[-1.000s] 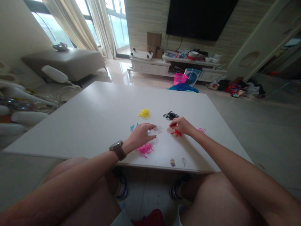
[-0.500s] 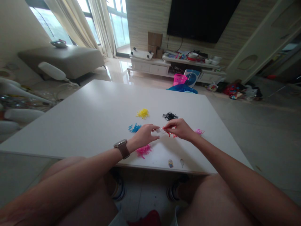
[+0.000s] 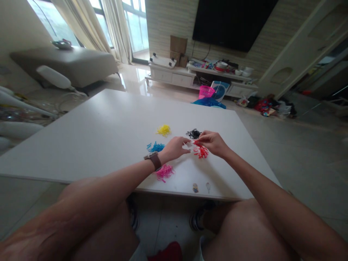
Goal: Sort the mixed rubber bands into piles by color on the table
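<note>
My left hand (image 3: 177, 148), with a watch (image 3: 154, 159) on its wrist, holds a small clear plastic piece (image 3: 189, 144) between thumb and fingers; its exact kind is too blurred to tell. Close beside it, my right hand (image 3: 213, 142) pinches something red, like a thin strip (image 3: 196, 142), against the clear piece. Under the hands lies a pile of red strips (image 3: 201, 152). Just behind is a black strip pile (image 3: 193, 133), with a yellow one (image 3: 163, 130) to its left. Blue strips (image 3: 156, 146) and pink strips (image 3: 164, 172) lie left of the hands.
The piles lie on a white table (image 3: 116, 137). Two small flat stickers or cutouts (image 3: 195, 187) are near its front edge. Beyond the table stand a pink basket (image 3: 206, 92) and a low white cabinet (image 3: 171, 77). White chairs (image 3: 54, 77) are at the left.
Both hands have shifted slightly right and away from me, still together at the clear piece. More of the red pile shows now. The light pink pile at the right is now hidden.
</note>
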Tool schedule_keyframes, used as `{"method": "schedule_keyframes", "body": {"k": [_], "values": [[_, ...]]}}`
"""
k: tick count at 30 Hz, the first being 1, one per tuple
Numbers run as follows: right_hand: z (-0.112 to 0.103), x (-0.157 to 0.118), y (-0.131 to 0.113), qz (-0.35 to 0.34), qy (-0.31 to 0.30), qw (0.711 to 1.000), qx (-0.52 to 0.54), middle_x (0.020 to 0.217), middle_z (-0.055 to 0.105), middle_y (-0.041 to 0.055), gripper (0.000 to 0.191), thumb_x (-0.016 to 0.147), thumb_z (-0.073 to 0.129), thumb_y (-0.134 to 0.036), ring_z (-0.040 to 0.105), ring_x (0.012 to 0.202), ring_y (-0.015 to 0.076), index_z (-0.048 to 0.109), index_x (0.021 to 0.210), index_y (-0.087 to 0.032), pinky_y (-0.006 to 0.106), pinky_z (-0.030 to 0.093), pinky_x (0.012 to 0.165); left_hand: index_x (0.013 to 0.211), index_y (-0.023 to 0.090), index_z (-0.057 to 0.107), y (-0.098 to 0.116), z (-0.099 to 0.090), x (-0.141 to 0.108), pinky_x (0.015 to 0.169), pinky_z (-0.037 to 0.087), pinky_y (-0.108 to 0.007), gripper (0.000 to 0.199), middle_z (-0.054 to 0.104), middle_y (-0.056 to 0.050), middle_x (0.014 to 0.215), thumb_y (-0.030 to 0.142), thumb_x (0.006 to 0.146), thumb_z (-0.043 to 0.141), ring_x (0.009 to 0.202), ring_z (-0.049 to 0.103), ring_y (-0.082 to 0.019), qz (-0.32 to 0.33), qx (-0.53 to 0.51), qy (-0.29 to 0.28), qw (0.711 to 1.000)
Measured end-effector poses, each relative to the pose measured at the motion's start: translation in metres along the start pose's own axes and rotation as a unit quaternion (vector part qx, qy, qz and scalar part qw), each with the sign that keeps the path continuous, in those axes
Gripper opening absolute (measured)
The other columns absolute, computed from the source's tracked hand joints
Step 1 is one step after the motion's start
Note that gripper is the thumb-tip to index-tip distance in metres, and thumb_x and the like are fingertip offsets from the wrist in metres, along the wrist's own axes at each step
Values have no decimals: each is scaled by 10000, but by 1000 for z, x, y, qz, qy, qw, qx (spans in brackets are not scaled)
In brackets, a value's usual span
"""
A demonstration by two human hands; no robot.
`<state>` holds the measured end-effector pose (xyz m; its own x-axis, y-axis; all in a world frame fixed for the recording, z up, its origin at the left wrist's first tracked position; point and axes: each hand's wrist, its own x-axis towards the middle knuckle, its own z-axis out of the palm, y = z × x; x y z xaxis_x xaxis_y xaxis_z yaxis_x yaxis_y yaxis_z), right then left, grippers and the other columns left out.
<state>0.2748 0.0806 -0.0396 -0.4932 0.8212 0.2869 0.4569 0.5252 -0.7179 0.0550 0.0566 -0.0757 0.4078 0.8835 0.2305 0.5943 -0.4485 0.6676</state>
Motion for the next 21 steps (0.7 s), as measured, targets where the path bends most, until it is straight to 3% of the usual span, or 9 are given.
{"method": "schedule_keyframes", "body": {"k": [5,15,21], "values": [[-1,-4,0,65,23,998,-3,808,757,45,136,783,725,-298,703,755,194,774,844,-187,302,561,717,1123,200,747,4,5,7,797,524,-300,383,763,-58,958,335,765,760,877,690,-214,5,-16,-5,1000],[-10,-11,-6,40,15,998,-40,838,739,46,149,773,617,-145,686,772,169,759,796,-184,286,558,743,1082,191,754,13,7,11,774,522,-293,359,761,-67,966,362,766,756,863,689,-209,0,-29,-7,1000],[-8,-14,-1,52,46,997,-16,810,713,47,89,750,724,-258,675,708,172,726,789,-178,296,566,680,1022,184,762,13,10,14,749,509,-287,297,760,-58,936,323,759,756,826,680,-197,7,-30,-23,999]]}}
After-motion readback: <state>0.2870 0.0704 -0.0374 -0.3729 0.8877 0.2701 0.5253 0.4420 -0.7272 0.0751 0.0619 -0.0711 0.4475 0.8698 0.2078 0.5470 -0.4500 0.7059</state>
